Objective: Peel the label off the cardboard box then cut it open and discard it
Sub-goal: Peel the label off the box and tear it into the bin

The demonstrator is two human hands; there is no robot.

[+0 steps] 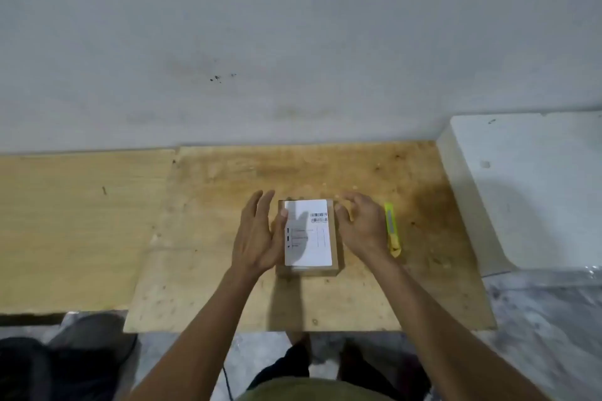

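A small brown cardboard box (pixel 337 265) lies flat on a plywood board (pixel 228 286). A white shipping label (pixel 312 251) with barcodes covers nearly all of its top. My left hand (pixel 257 234) is at the box's left side, fingers spread, with the thumb tip resting on the label's upper left edge. My right hand (pixel 363 225) hovers at the box's right side with fingers curled and apart, holding nothing. A yellow-green utility knife (pixel 391 228) lies on the board just right of my right hand.
The board sits low against a grey wall (pixel 293 42). A large white foam block (pixel 527 192) stands at the right. A dark bag (pixel 65 358) lies at the bottom left on the marble floor.
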